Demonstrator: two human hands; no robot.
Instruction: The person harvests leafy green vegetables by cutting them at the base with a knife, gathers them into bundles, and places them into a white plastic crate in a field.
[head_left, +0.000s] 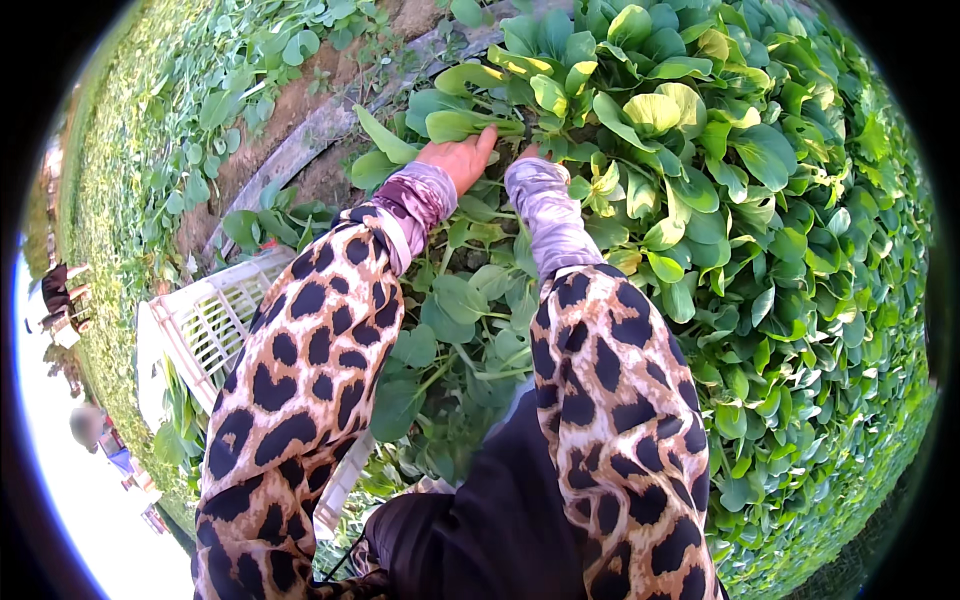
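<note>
At the edge of a dense bed of leafy greens that look like bok choy (675, 195), my left hand (466, 159) is closed around the pale stalks of a leafy green plant (459, 126). Its broad leaves spread out to the left over my fingers. Just to the right, my right hand (534, 152) reaches in low by the base of the same plant. Foliage covers most of its fingers, so whether it holds anything is hidden. Both wrists wear purple patterned cuffs below leopard-print sleeves.
A white slatted plastic crate (217, 315) with greens in it stands left of my left arm. Beyond it, a grey strip (300, 150) runs along bare soil (330, 71). Loose leaves (457, 307) lie between my forearms. People are far off at left.
</note>
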